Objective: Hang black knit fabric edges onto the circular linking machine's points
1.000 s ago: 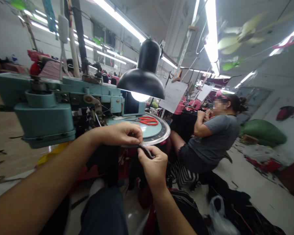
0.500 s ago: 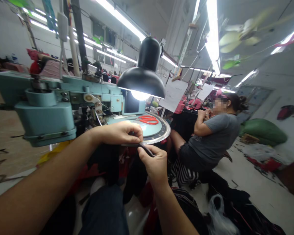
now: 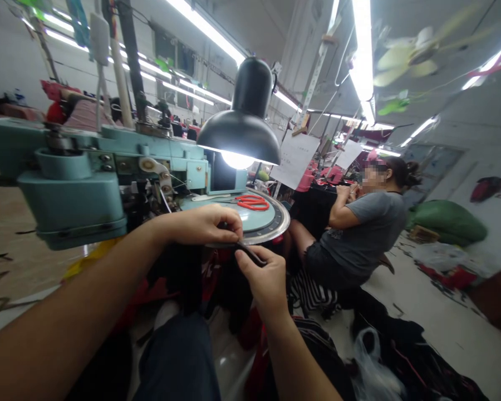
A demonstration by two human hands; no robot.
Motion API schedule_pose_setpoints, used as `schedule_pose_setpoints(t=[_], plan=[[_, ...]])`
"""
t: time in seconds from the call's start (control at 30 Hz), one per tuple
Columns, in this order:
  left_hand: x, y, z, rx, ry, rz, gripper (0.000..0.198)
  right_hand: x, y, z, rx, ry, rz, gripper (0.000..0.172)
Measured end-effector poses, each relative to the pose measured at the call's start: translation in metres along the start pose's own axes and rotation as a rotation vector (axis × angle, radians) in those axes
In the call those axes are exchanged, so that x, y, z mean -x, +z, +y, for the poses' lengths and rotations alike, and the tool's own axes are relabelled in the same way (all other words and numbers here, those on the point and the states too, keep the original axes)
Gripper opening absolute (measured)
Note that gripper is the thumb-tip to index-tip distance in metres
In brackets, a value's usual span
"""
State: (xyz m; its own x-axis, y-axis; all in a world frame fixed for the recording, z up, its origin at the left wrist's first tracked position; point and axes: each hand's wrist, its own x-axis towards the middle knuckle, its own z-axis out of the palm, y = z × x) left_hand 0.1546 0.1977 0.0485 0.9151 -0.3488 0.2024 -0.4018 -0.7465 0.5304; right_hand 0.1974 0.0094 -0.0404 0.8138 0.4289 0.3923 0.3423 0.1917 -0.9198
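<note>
At the metal rim of a round linking-machine dial [image 3: 278,220], a dark fabric strip [image 3: 249,254] is held in a narrow pinch by the left hand [image 3: 200,225] and right hand [image 3: 265,285], just below the rim (one end of the strip is hidden). Guiding it at the rim appears to be in hand; steady tension seems called for. Red scissors [image 3: 253,203] are left lying on the dial.

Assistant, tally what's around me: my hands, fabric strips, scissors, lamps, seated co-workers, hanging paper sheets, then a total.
Own hands, left hand and right hand: 2
Dark fabric strip: 1
Red-handled scissors: 1
Black desk lamp: 1
Seated co-worker: 1
Hanging paper sheets: 2
Total: 8
</note>
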Motion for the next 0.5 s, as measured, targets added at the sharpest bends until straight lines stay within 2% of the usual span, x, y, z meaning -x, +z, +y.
schedule_pose_setpoints(t=[0.2,0.3,0.5], plan=[[0.0002,0.0000,0.0009,-0.011,-0.008,0.008,0.029,-0.0001,0.0067,0.0061,0.037,-0.109,0.133,0.015],[0.0001,0.0000,0.0004,-0.006,0.001,0.009,0.029,-0.0004,0.0062,0.0069,0.054,-0.120,0.155,0.015],[0.0002,0.0001,0.0006,-0.004,0.001,0.006,0.026,0.0005,0.0073,0.0043,-0.164,0.095,-0.066,0.020]])
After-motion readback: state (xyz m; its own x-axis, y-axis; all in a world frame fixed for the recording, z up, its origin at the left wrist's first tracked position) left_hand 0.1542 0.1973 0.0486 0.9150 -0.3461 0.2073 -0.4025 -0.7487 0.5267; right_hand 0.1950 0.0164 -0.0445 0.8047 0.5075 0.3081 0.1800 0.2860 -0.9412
